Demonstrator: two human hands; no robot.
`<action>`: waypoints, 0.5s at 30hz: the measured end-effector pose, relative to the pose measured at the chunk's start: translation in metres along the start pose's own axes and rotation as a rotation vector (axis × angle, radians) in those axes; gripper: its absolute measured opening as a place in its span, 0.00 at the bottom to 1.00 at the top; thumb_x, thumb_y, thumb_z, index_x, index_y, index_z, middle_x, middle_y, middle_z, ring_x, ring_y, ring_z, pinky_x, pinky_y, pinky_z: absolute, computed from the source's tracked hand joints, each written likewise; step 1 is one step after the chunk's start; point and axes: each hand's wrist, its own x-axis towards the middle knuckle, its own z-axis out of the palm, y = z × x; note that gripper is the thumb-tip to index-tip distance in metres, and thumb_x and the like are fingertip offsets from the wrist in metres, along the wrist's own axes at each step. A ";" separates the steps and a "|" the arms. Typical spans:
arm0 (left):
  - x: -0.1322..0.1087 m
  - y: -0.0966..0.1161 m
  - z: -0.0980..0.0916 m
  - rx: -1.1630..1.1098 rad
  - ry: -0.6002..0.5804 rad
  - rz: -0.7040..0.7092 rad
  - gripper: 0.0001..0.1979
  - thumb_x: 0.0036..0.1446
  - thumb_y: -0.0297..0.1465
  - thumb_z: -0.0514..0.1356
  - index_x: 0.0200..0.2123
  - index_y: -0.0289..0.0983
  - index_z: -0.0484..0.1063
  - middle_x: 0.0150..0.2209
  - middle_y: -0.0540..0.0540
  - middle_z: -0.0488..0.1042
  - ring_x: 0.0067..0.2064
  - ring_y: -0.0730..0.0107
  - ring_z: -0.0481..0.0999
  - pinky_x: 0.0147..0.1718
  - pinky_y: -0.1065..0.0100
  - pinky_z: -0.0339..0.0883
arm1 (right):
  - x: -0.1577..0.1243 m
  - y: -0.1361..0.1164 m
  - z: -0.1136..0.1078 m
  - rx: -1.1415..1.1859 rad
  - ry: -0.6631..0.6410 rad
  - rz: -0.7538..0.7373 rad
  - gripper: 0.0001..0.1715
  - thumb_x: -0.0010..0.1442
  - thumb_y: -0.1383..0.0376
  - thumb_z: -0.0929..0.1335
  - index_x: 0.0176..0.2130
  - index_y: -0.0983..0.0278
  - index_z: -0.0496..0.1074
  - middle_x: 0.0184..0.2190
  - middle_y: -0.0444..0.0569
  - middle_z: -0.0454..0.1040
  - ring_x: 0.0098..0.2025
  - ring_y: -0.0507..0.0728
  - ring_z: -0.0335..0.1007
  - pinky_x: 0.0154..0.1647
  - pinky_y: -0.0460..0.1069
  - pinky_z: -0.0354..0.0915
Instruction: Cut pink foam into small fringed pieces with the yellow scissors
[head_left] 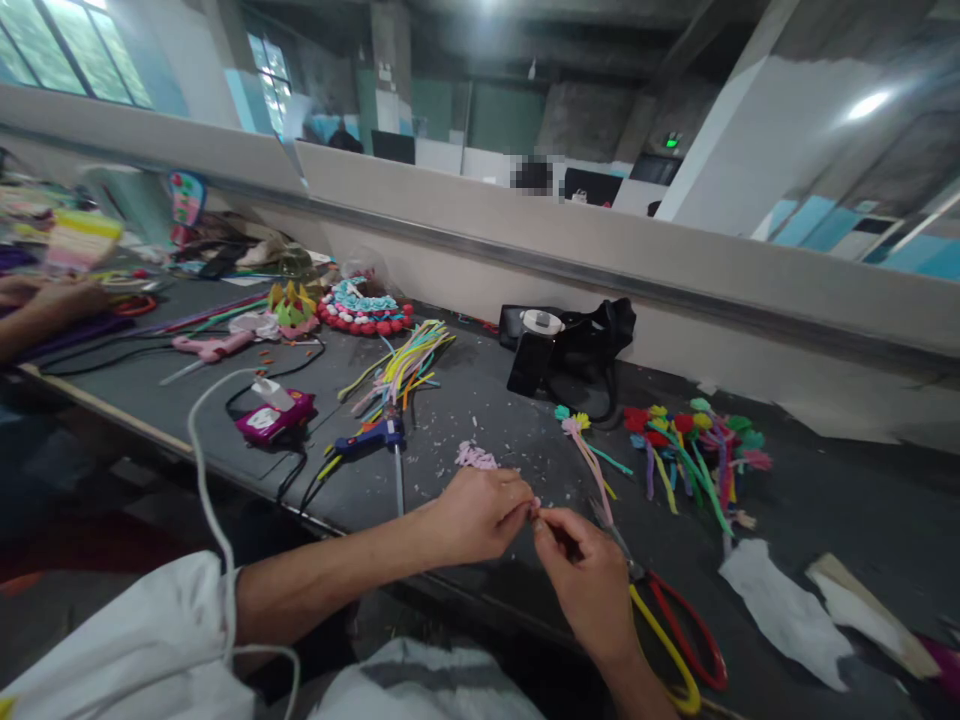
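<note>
Above the near edge of the dark table, my left hand (484,512) and my right hand (589,575) meet at the fingertips. Both pinch a tiny pink piece (535,508), mostly covered by the fingers, so its kind does not show. Just beyond my left hand lies a small heap of pale pink bits (476,456). Scissors (679,625) with red and yellow handles rest beside my right hand, partly behind it. Past them are fuzzy-stemmed flowers (581,435) with pink stems. A blue glue gun (379,433) lies left of my hands.
Fuzzy coloured stems (409,365), a purple power strip (277,415), a pink glue gun (214,346) and a black bag (592,345) occupy the table. Bright flowers (690,440) and white scraps (784,605) lie right. A white cable (202,480) crosses my sleeve. Another person's hand (64,305) is far left.
</note>
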 end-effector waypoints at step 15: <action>0.001 -0.010 -0.009 -0.285 0.156 0.321 0.08 0.60 0.24 0.51 0.39 0.35 0.69 0.25 0.48 0.69 0.25 0.75 0.67 0.25 0.73 0.58 | 0.028 0.012 -0.014 0.240 -0.090 0.145 0.14 0.57 0.55 0.70 0.27 0.62 0.74 0.23 0.42 0.72 0.27 0.51 0.65 0.30 0.44 0.59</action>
